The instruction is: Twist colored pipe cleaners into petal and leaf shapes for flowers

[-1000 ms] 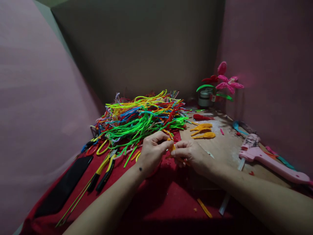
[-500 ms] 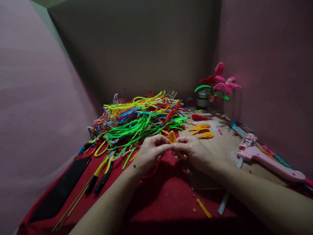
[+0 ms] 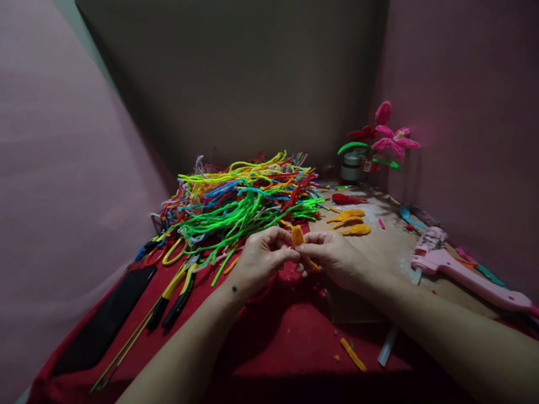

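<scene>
Both left hand point(image 3: 269, 253) and right hand point(image 3: 334, 255) are pinching an orange piece point(image 3: 297, 235) between closed fingers point(image 3: 290, 255), near side of the pile point(image 3: 252, 196). It is now standing more upright; work is seemingly advancing.

The petal point(image 3: 298, 236) is orange, the cloth point(image 3: 290, 350) red, the pliers point(image 3: 183, 297) yellow-and-black.

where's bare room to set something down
Red cloth between left forearm and loose orange strip; smaller, littered board between orange petals and pink glue gun. Crowded: the colourful heap at back, and around the pliers at left.
</scene>
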Available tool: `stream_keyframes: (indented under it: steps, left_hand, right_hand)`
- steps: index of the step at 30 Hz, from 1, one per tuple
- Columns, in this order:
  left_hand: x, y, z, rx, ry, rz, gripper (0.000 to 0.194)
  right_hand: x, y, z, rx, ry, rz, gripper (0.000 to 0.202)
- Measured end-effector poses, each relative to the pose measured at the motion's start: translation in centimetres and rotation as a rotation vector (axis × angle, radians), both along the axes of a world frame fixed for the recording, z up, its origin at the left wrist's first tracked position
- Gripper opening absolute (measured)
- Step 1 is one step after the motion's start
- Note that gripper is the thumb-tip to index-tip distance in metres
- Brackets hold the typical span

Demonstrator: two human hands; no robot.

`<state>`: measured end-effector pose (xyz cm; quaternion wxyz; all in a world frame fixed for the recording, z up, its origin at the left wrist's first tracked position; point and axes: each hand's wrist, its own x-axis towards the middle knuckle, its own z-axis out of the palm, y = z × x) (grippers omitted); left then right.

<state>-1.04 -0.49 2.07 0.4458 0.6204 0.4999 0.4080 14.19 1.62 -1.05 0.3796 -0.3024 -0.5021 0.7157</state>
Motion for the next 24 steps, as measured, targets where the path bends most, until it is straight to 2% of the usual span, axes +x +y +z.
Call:
stream_keyframes:
  steps: [6, 9, 16, 24]
  left_hand:
    - [0.3, -0.1, 0.1, 0.024, -0.002, 0.024, 0.019]
    - [0.2, 0.0, 0.1, -0.006, -0.032, 0.039, 0.016]
    - [-0.7, 0.3, -0.1, -0.030, -0.023, 0.032, 0.021]
    - [-0.3, 0.1, -0.3, -0.105, -0.111, 0.026, 0.020]
  right_hand:
    - [-0.3, 0.1, -0.2, -0.073, 0.040, 0.020, 0.021]
    - [-0.1, 0.3, -0.3, -0.074, 0.068, 0.036, 0.018]
    - [0.0, -0.2, 0.5, -0.120, 0.000, -0.053, 0.013]
    - [-0.2, -0.4, 0.8, -0.109, -0.013, -0.058, 0.013]
